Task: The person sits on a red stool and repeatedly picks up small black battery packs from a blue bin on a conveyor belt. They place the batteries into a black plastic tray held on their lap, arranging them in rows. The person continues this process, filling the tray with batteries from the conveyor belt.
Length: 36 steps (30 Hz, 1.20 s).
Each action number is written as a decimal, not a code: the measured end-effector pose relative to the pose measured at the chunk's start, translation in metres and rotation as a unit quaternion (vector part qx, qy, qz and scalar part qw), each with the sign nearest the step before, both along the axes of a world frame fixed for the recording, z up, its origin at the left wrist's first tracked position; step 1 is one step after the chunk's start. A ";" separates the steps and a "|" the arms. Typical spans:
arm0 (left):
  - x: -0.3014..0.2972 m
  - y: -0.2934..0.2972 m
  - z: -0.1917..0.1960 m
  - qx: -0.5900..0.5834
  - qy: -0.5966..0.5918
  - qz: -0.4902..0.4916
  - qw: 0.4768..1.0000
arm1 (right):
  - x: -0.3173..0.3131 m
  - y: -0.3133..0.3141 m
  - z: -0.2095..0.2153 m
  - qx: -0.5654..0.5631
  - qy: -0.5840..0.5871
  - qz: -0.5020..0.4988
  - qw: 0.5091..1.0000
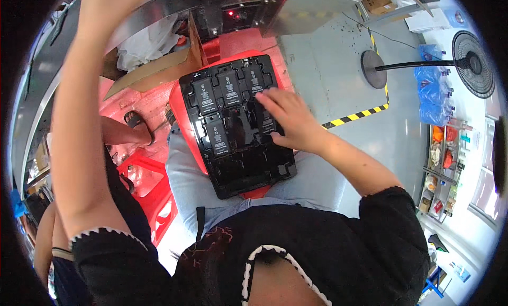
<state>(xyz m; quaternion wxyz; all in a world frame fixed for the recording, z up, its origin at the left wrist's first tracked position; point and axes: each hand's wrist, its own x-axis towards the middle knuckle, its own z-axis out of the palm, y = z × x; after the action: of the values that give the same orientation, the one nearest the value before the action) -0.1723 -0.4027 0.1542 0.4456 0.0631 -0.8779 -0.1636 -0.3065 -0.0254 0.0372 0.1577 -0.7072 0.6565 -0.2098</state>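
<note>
- Black tray (246,175) sits on red support (280,73), between the knees; near edge comes up to the lap, jeans (185,171) close on both sides.
- Batteries (216,136) in tray: three along far edge, one below at left edge, at least one more by right edge, partly under right hand. Dark pockets show at the middle and along near edge.
- Right hand (291,118): reaches in over tray's right edge, thumb and fingers apart, fingertips over the right-hand batteries. Contact: can't tell.
- Left hand (112,7): raised well apart from tray, up by bench (177,4), cut off by the view's top; can't tell its grip.
- Tray's left side is tight: box (159,70) with flap just beside far-left corner, another person's foot (139,127) near left edge.
- Far edge faces the bench, short gap over red floor covering (246,40).
- Right side roomier: grey floor (330,68) runs out to striped tape (365,113); fan (374,69) stands well apart from tray.
</note>
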 end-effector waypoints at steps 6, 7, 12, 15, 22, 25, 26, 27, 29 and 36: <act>0.039 0.204 -0.059 -0.020 -0.258 -0.032 0.965 | -0.009 0.026 -0.037 0.123 0.036 -0.038 0.991; 0.048 0.224 -0.082 0.010 -0.309 -0.043 0.950 | -0.012 0.025 -0.038 0.125 0.038 -0.040 0.991; 0.080 0.270 -0.171 0.104 -0.419 -0.049 0.901 | -0.012 0.019 -0.052 0.032 0.028 -0.051 0.998; 0.083 0.278 -0.188 0.105 -0.383 -0.035 0.917 | -0.012 0.003 -0.020 -0.104 -0.026 -0.095 0.990; 0.070 0.289 -0.191 0.131 -0.371 -0.007 0.919 | -0.027 -0.104 0.116 -0.455 0.035 -0.045 0.889; 0.072 0.293 -0.196 0.143 -0.360 0.002 0.922 | -0.043 -0.171 0.144 -0.482 0.095 0.003 0.871; 0.073 0.293 -0.200 0.134 -0.355 0.001 0.925 | -0.047 -0.192 0.153 -0.446 0.083 0.026 0.891; 0.074 0.292 -0.203 0.126 -0.353 0.001 0.927 | -0.048 -0.227 0.148 -0.454 0.079 0.003 0.887; 0.076 0.287 -0.201 0.139 -0.363 0.005 0.921 | -0.049 -0.276 0.148 -0.390 0.074 0.007 0.918; 0.071 0.267 -0.185 0.203 -0.356 -0.040 0.912 | -0.071 -0.373 0.193 0.061 0.118 0.002 0.991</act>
<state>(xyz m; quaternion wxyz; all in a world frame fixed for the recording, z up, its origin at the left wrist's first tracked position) -0.1016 -0.1360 -0.0307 0.0746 0.1713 -0.9281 -0.3222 -0.3777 -0.3985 0.2303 0.1229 -0.7174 0.6806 -0.0840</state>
